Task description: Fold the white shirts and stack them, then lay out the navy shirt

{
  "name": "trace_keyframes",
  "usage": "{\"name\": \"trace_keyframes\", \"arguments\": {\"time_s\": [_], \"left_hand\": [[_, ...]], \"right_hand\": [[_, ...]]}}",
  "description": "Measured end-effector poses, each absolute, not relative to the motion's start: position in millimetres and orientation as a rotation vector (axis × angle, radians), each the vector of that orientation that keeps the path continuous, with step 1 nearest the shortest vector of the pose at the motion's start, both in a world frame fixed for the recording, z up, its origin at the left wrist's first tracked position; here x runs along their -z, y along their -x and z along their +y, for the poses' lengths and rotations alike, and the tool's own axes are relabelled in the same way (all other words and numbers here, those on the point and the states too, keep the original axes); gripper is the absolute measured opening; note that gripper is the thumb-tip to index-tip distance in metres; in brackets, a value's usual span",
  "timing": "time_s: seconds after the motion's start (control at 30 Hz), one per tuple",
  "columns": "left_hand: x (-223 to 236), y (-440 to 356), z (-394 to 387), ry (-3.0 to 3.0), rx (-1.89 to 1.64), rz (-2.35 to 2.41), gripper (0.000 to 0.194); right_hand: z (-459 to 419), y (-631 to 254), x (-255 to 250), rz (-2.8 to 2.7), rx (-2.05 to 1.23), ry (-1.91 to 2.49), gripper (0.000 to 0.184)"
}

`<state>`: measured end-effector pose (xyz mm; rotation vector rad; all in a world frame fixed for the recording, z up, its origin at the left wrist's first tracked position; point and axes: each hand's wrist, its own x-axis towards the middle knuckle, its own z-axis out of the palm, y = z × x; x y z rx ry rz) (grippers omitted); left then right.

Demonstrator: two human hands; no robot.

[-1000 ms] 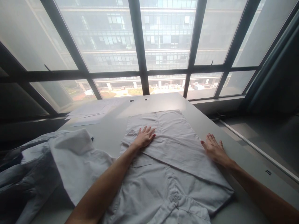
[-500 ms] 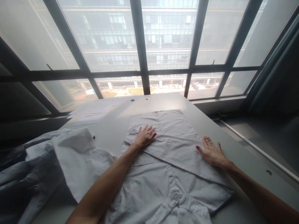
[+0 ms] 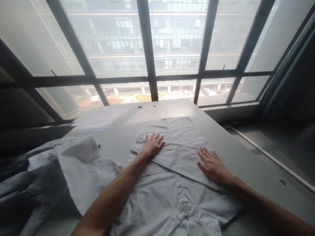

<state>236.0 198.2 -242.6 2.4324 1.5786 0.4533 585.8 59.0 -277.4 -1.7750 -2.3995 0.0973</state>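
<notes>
White garment (image 3: 182, 160) lay on the table (image 3: 118, 141) | left hand (image 3: 154, 144) and right hand (image 3: 210, 164) rested apart, spread flat upon it | seemed light, soft, easily creased; side edges promised best hold

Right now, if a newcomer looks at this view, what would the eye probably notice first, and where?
Probably the bright, dark-framed windows come first, filling the top of the view beyond the pale table. Next is the white garment laid out in the middle, with the left hand spread on it and the right hand by its right edge. A crumpled heap of cloth lies at the left.
</notes>
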Motion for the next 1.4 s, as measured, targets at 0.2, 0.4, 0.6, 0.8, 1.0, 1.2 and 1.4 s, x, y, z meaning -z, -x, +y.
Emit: {"name": "trace_keyframes", "arguments": {"time_s": [0.2,0.4,0.6,0.8,1.0,1.2,1.4], "left_hand": [[226,-309,141,-1.864,-0.858,0.907,0.045],[245,-354,118,-0.773,-0.439,0.607,0.036],[233,-283,176,-0.539,-0.532,0.76,0.043],[226,-233,204,-0.503,-0.714,0.81,0.046],[229,-234,204,-0.578,-0.678,0.808,0.044],[229,-231,204,-0.6,-0.68,0.798,0.043],[229,-231,204,-0.617,-0.668,0.791,0.043]], "right_hand": [[60,-588,281,-2.374,-0.071,1.784,0.065],[61,-589,284,-2.377,-0.057,1.766,0.065],[61,-591,287,-2.357,-0.062,1.76,0.064],[58,-584,277,-2.169,-0.212,1.659,0.062],[41,-558,251,-1.507,-1.431,0.971,0.053],[76,-600,261,-0.953,-1.793,0.904,0.056],[101,-641,271,-0.875,-1.19,1.144,0.068]]}}
